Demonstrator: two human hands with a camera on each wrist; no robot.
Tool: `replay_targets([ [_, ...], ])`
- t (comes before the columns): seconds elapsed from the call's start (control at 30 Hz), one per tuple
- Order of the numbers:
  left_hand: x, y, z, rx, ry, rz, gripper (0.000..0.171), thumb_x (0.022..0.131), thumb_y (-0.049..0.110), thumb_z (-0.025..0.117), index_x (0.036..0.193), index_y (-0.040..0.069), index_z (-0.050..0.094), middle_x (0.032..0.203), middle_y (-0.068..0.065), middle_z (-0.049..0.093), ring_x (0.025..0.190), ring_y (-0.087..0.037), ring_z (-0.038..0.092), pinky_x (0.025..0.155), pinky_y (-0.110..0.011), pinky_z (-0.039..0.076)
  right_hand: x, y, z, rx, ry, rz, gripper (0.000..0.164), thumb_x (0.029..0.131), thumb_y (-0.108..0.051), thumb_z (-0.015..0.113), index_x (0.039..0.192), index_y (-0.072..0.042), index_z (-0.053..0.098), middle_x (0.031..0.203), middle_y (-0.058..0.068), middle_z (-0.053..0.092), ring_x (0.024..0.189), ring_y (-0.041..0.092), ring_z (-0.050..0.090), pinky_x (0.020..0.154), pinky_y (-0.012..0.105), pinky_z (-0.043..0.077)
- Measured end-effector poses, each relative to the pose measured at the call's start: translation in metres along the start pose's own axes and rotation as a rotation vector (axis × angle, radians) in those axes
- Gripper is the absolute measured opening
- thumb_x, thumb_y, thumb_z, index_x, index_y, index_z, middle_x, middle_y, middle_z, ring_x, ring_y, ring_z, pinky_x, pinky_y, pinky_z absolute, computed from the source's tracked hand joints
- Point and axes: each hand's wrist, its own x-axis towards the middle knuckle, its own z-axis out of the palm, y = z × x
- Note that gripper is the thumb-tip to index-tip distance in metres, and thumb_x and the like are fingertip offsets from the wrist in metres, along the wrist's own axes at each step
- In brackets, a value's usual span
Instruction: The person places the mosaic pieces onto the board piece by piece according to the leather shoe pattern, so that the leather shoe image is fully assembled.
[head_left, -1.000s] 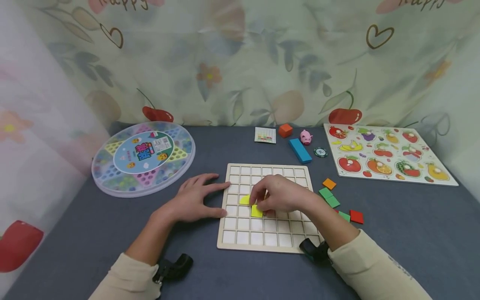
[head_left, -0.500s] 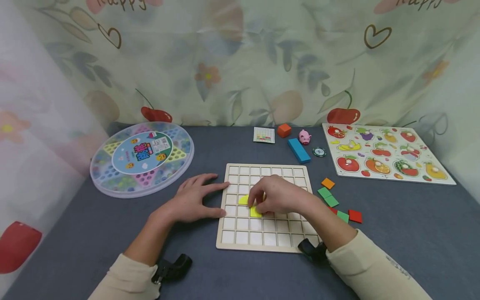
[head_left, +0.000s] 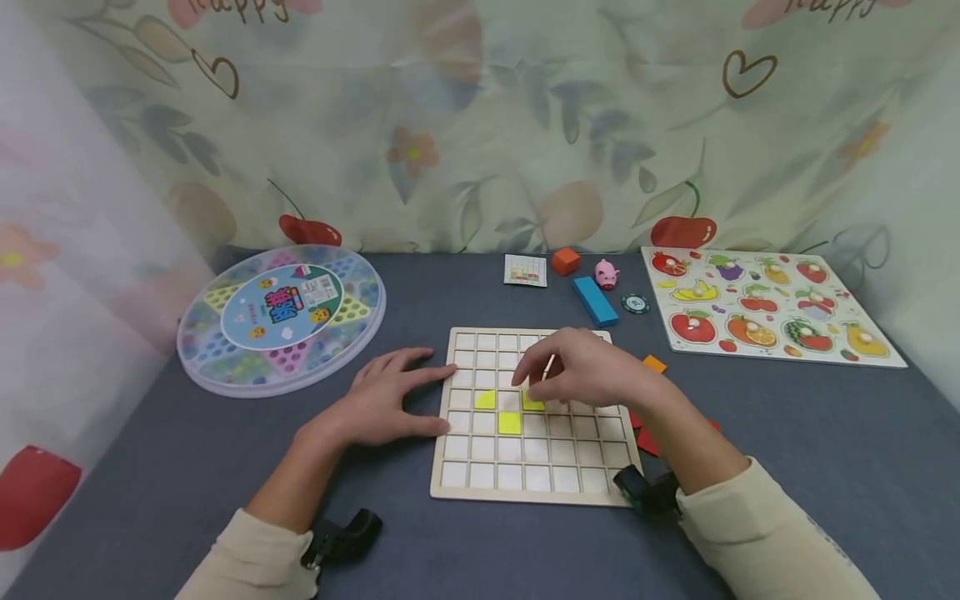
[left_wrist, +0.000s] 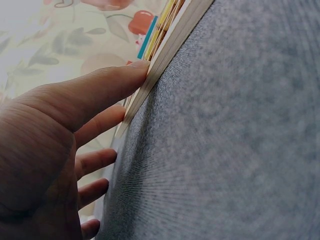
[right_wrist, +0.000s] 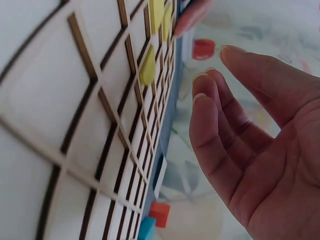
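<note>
With fingers [right_wrist: 203, 120] loosely bent on right hand [head_left: 583, 367], hovering over grid board [head_left: 536, 451], gripping nothing.
Touching board's nine-o'clock edge with left hand [head_left: 377, 407], fingers spread, also gripping nothing. In cells at nine, six and three o'clock around a white cell [head_left: 509, 402]: yellow pieces [head_left: 510, 424], the three-o'clock one beneath right fingertips. At one o'clock beyond board: blue block [head_left: 596, 301].
</note>
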Motion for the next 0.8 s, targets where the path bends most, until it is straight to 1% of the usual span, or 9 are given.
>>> replay_targets([
  [0.17, 0.0, -0.001, 0.0, -0.007, 0.002, 0.008, 0.078, 0.088, 0.059, 0.074, 0.157, 0.034, 0.046, 0.169, -0.01, 0.028, 0.155, -0.043, 0.017, 0.121, -0.071, 0.011, -0.009, 0.008, -0.009, 0.015, 0.041, 0.037, 0.019, 0.094, -0.012, 0.073, 0.112, -0.013, 0.079, 0.098, 0.001, 0.072, 0.09, 0.021, 0.064, 0.075, 0.034, 0.055],
  [0.33, 0.0, 0.0, 0.0, -0.001, 0.005, 0.009, 0.079, 0.088, 0.059, 0.074, 0.157, 0.034, 0.046, 0.169, -0.01, 0.028, 0.155, -0.043, 0.017, 0.121, -0.071, 0.011, -0.017, 0.018, -0.018, -0.004, 0.094, 0.048, 0.021, 0.094, -0.013, 0.074, 0.114, -0.012, 0.078, 0.101, 0.002, 0.073, 0.093, 0.021, 0.065, 0.076, 0.034, 0.055],
  [0.57, 0.0, 0.0, 0.0, -0.002, 0.007, 0.013, 0.078, 0.088, 0.059, 0.074, 0.157, 0.034, 0.046, 0.168, -0.01, 0.029, 0.155, -0.043, 0.018, 0.121, -0.071, 0.013, -0.026, 0.037, -0.026, -0.027, 0.133, 0.131, 0.025, 0.094, -0.016, 0.076, 0.118, -0.013, 0.077, 0.108, 0.006, 0.072, 0.096, 0.023, 0.063, 0.076, 0.032, 0.055],
  [0.8, -0.001, 0.0, 0.001, -0.005, 0.011, 0.018, 0.078, 0.088, 0.059, 0.074, 0.157, 0.033, 0.046, 0.168, -0.01, 0.029, 0.155, -0.044, 0.018, 0.12, -0.071, 0.015, -0.036, 0.058, -0.034, -0.022, 0.164, 0.223, 0.027, 0.095, -0.019, 0.075, 0.122, -0.015, 0.076, 0.113, 0.005, 0.072, 0.099, 0.024, 0.062, 0.077, 0.032, 0.055],
])
